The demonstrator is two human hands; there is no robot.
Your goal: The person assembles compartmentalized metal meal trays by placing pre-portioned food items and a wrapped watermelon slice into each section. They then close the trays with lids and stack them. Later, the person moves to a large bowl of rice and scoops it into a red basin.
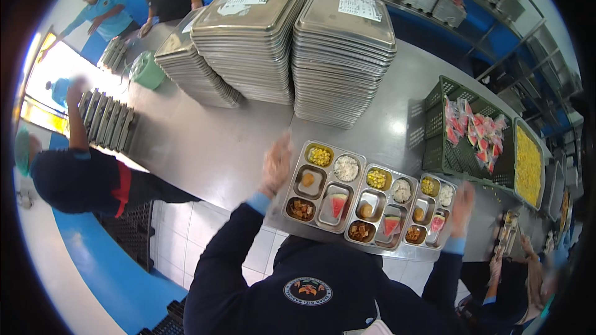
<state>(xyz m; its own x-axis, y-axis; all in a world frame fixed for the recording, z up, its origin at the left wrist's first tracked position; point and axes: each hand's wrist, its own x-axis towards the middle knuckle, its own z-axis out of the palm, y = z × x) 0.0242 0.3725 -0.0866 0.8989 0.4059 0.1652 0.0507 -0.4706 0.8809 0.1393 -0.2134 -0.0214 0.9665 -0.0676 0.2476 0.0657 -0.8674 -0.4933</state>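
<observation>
Three steel compartment trays stand side by side at the table's near edge: a left tray (pixel 318 177), a middle tray (pixel 373 196) and a right tray (pixel 424 217). Each holds rice, yellow corn, brown cubed food, a small round brownish piece and a watermelon wedge. My left hand (pixel 277 164) is open and flat, upright by the left tray's outer side. On the opposite end, my right hand (pixel 460 211) is slightly blurred, its fingers stretched along the right tray's outer edge. Both hands seem to wear thin clear gloves.
Tall stacks of lidded steel trays (pixel 344 56) stand at the back. A green crate (pixel 439 142) of wrapped watermelon and a pan of yellow food (pixel 528 164) are at right. A co-worker (pixel 81 177) stands left beside upright trays (pixel 107 121); others work far left and lower right.
</observation>
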